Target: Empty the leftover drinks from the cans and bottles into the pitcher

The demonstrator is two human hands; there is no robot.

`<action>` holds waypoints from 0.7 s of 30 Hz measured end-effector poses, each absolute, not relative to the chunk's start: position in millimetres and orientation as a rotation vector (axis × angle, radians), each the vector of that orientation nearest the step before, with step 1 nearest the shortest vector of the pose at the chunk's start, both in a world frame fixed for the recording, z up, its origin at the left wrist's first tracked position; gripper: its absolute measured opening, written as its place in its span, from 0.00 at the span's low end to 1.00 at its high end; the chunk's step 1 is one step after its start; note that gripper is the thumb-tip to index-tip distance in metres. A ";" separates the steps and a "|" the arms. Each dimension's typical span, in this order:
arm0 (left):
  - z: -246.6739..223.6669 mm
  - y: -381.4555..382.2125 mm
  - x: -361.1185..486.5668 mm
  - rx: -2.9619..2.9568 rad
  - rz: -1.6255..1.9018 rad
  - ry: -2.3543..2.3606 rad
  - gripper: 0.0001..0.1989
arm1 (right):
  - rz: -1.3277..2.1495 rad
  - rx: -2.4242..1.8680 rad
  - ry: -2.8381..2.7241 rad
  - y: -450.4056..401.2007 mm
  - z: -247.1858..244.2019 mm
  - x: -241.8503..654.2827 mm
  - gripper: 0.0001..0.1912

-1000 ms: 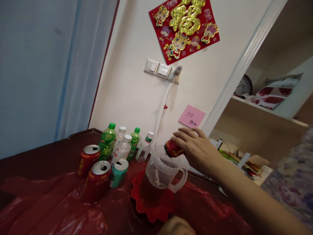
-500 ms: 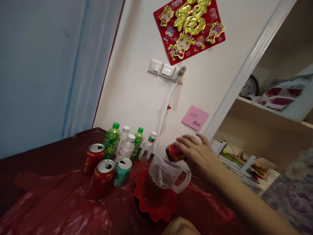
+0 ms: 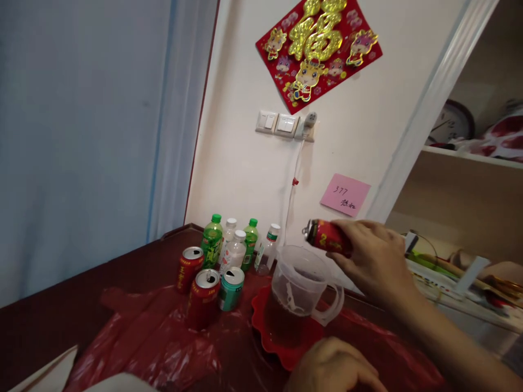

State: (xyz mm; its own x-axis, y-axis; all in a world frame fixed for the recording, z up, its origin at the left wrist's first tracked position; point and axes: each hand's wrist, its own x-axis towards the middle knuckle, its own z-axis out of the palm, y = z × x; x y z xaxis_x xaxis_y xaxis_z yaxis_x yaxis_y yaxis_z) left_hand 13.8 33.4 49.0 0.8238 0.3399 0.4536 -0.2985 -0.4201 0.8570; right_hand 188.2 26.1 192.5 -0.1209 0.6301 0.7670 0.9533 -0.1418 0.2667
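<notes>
My right hand [image 3: 370,256] grips a red drink can [image 3: 330,238], tipped sideways with its opened top facing left, above and apart from the pitcher's rim. Below it, a clear plastic pitcher [image 3: 300,288] holds brown liquid in its lower part; its handle points right. The pitcher stands on a red scalloped plate [image 3: 267,340]. At the bottom edge, in front of the plate, my left hand [image 3: 333,367] is closed with fingers curled under; whatever it may hold is hidden.
Left of the pitcher stand two red cans [image 3: 204,299], a teal can [image 3: 231,291] and several plastic bottles [image 3: 212,242] against the wall. Crumpled red plastic film [image 3: 163,332] covers part of the dark table. A white cord [image 3: 291,204] hangs from the wall socket. Cluttered shelves [image 3: 469,283] are at right.
My right hand has lifted the can away from the pitcher's mouth and tilted it back nearer level. More of my left hand shows at the bottom. The view has shifted.
</notes>
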 end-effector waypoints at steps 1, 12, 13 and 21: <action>55.1 34.5 12.3 1.902 0.706 0.011 0.24 | -1.089 -1.742 -1.632 25.2 192.2 187.1 0.25; 127.1 53.5 -69.2 1.938 1.185 0.169 0.09 | 0.166 -1.167 -1.260 2.8 168.5 115.5 0.29; 132.7 58.1 -77.1 1.920 1.231 0.246 0.10 | 0.223 -1.151 -1.270 4.0 164.0 107.5 0.28; 142.7 97.9 -116.9 1.626 1.266 0.567 0.21 | 0.283 -1.238 -1.410 42.2 125.2 60.6 0.30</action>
State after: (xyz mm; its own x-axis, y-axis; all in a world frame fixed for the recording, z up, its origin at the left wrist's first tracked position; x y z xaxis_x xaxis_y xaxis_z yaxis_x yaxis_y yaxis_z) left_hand -116.9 97.9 142.7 0.3526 0.8099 0.4688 -0.1896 -0.4288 0.8833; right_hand 60.6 42.2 125.2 0.2414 0.7816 0.5752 0.4994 0.4081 -0.7642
